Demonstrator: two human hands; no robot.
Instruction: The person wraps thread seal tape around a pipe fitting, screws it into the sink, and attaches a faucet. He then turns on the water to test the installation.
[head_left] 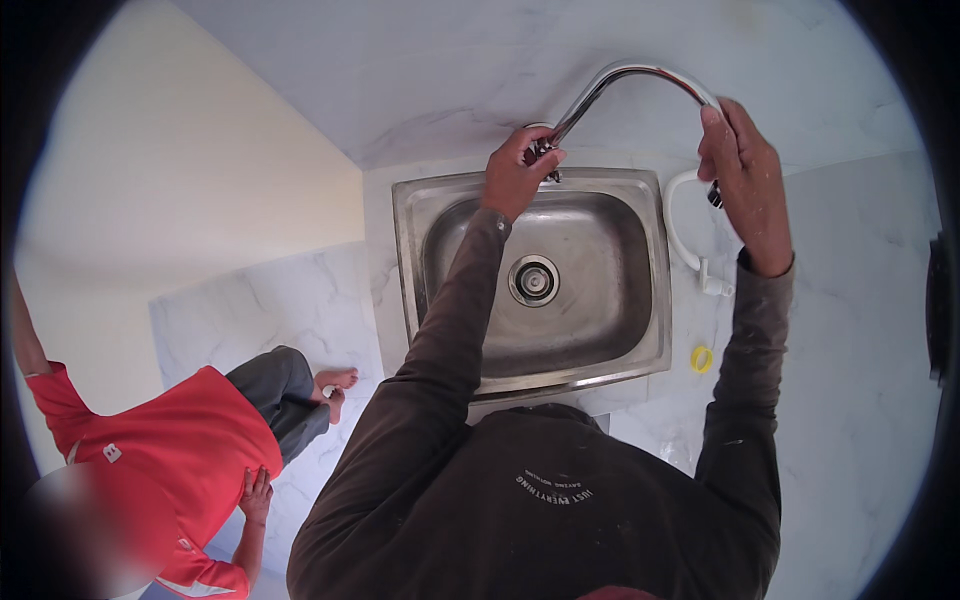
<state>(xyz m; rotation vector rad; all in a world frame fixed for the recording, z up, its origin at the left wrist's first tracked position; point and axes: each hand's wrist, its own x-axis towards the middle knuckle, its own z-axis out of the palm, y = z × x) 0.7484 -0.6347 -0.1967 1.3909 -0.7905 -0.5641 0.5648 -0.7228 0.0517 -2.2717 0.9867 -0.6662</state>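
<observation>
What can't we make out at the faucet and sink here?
- Faucet base on the sink rim: head view, covered by the left hand.
- Spout tip: hidden behind the right hand.
- Yellow ring on the counter: too small to identify.
- White hose upper end: behind the right hand.

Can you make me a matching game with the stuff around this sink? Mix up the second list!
Things:
1. tap
2. drain
3. yellow ring
4. white hose

Places:
A. in the middle of the sink bottom
B. lying alone on the counter, right of the sink
C. held by both hands
D. curving down beside the sink's right rim

Pairs: 1-C, 2-A, 3-B, 4-D
</observation>
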